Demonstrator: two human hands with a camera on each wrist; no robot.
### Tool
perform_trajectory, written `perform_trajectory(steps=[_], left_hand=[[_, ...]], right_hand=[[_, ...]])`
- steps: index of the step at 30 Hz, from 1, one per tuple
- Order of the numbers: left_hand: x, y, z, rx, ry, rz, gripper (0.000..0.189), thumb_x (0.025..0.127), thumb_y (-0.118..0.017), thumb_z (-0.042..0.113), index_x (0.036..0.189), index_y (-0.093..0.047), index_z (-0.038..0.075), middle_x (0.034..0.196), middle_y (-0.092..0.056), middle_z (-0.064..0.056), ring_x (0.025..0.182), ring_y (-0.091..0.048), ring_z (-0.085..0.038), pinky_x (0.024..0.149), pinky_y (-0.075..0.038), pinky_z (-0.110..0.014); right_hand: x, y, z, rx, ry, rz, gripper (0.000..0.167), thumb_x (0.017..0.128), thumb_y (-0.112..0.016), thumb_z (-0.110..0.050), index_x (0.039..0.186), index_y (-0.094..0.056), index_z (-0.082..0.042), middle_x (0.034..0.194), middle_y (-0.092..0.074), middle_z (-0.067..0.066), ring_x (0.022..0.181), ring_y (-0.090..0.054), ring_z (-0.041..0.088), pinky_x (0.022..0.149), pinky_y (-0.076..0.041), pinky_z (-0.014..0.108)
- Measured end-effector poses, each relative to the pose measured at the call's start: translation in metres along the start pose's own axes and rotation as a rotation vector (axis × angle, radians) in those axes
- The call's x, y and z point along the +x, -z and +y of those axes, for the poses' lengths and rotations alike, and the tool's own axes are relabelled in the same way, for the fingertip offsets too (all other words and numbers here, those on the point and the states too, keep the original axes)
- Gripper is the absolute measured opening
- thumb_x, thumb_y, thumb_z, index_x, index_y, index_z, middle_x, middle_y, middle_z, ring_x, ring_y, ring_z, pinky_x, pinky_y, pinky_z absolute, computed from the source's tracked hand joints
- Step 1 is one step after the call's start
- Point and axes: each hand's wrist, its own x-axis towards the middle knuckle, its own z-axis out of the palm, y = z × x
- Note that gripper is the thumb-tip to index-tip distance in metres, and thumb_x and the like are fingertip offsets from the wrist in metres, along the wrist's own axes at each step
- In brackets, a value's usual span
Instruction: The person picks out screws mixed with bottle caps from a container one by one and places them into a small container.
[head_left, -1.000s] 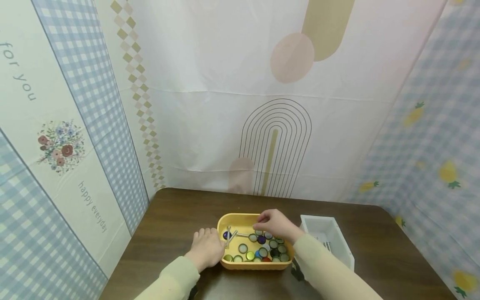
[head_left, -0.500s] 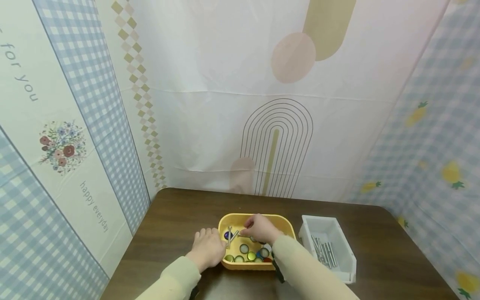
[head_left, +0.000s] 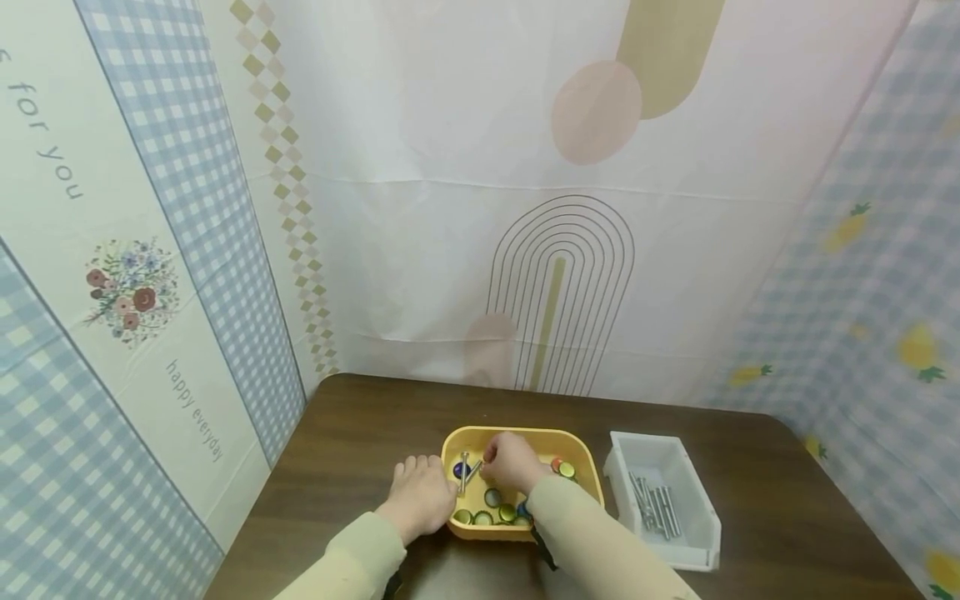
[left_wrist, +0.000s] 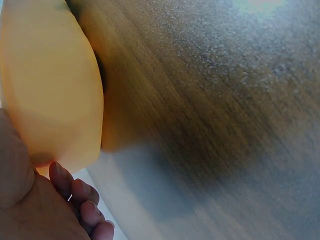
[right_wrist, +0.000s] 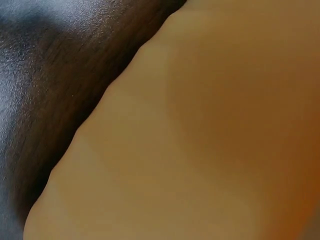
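A yellow bin [head_left: 525, 535] with rounded corners holds bottle caps and silver bolts. In the head view my left hand [head_left: 422, 497] lies at its left end and grips the wall, thumb over the rim. The left wrist view shows the other fingers [left_wrist: 82, 192] loosely bent outside it. My right hand [head_left: 513, 461] reaches inside, its curled fingertips pinching low at a bolt that they mostly hide. Left of them, two bolts [head_left: 464, 472] lie beside a dark blue cap [head_left: 461, 470]. The right forearm covers many caps. Only the bin's outer wall [right_wrist: 150, 140] fills the right wrist view.
A white open bin [head_left: 701, 500] stands to the right, with several bolts [head_left: 654, 507] in it. Both bins are on a dark wooden table [head_left: 382, 408]. Patterned cloth hangs behind it and on both sides.
My right hand has moved left across the yellow bin and down to the bolts, uncovering caps at the right and the bolts in the white bin. The left hand stays at the rim.
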Motion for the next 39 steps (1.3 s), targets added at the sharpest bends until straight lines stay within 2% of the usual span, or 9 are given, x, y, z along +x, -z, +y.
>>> perform_trajectory(steps=[8, 17, 24, 39], left_hand=[[0.000, 0.000, 0.004, -0.002, -0.008, 0.009, 0.032, 0.092, -0.055, 0.030, 0.093, -0.052, -0.002, 0.083, -0.046, -0.012, 0.085, -0.043, -0.030, 0.082, -0.033, -0.050], [-0.002, 0.000, 0.002, -0.019, 0.002, -0.010, 0.033, 0.093, -0.053, 0.031, 0.095, -0.052, -0.002, 0.083, -0.046, -0.011, 0.085, -0.042, -0.030, 0.082, -0.033, -0.050], [-0.004, 0.000, -0.004, -0.040, 0.021, -0.021, 0.032, 0.093, -0.053, 0.031, 0.097, -0.052, -0.002, 0.085, -0.045, -0.011, 0.086, -0.041, -0.030, 0.084, -0.032, -0.050], [-0.001, 0.001, 0.000, -0.045, 0.017, -0.025, 0.032, 0.093, -0.053, 0.030, 0.098, -0.052, -0.002, 0.085, -0.046, -0.011, 0.085, -0.042, -0.029, 0.083, -0.033, -0.050]], right_hand=[[-0.004, 0.005, -0.001, -0.086, -0.032, 0.028, 0.022, 0.078, -0.072, 0.000, 0.066, -0.057, -0.010, 0.063, -0.053, -0.001, 0.059, -0.049, 0.015, 0.056, -0.043, 0.030], [-0.007, 0.007, -0.001, -0.115, -0.039, 0.051, 0.025, 0.068, -0.070, 0.006, 0.056, -0.056, -0.010, 0.055, -0.050, -0.002, 0.053, -0.045, 0.014, 0.049, -0.040, 0.027], [-0.004, -0.001, -0.002, -0.133, -0.028, 0.074, 0.026, 0.070, -0.074, 0.001, 0.056, -0.056, -0.012, 0.056, -0.051, -0.004, 0.054, -0.046, 0.014, 0.052, -0.041, 0.028], [-0.010, -0.002, -0.005, -0.134, -0.040, 0.096, 0.028, 0.075, -0.070, 0.003, 0.059, -0.053, -0.012, 0.057, -0.049, -0.002, 0.054, -0.047, 0.015, 0.055, -0.043, 0.030]])
